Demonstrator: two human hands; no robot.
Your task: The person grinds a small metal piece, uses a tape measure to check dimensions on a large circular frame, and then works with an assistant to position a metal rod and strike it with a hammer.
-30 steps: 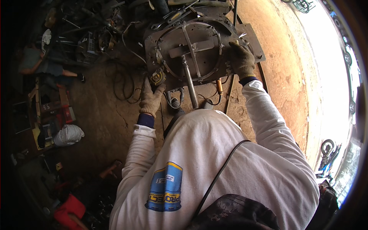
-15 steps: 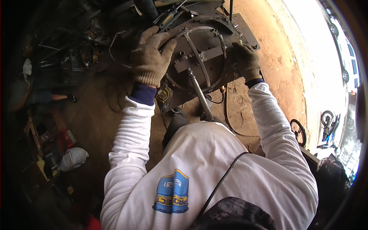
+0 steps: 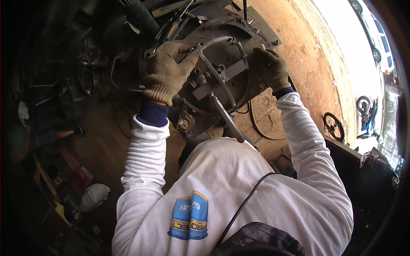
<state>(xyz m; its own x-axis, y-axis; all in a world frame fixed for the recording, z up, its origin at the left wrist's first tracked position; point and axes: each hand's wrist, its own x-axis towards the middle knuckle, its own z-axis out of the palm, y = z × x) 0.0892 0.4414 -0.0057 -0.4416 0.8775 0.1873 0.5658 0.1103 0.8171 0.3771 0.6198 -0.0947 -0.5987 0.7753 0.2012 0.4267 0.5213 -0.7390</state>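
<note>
A round metal hoop [image 3: 249, 83] with a curved strip [image 3: 210, 64] across it lies on a dark steel worktable. My left hand [image 3: 165, 71], in a tan knit glove, is at the hoop's left rim, thumb and fingers closing around it; the glove hides the grip. On the right, my gloved right hand [image 3: 273, 67] is curled beside the hoop, a small pale tip showing at its fingers; what it holds is hidden. A flat metal bar [image 3: 236, 69] lies across the hoop's middle. From there a metal tube [image 3: 226, 114] slants down toward my body.
Behind my left hand lie a screwdriver [image 3: 173, 30] and a dark cylinder [image 3: 141, 16]. A yellow-black tape measure [image 3: 184, 123] sits below the near left edge. A hose [image 3: 256, 123] curves over the floor. Parked bikes and a white vehicle stand far right.
My left hand has come down onto the hoop's left rim, its spread fingers drawing in. My right hand stays curled beside the hoop. The whole view has shifted slightly.
</note>
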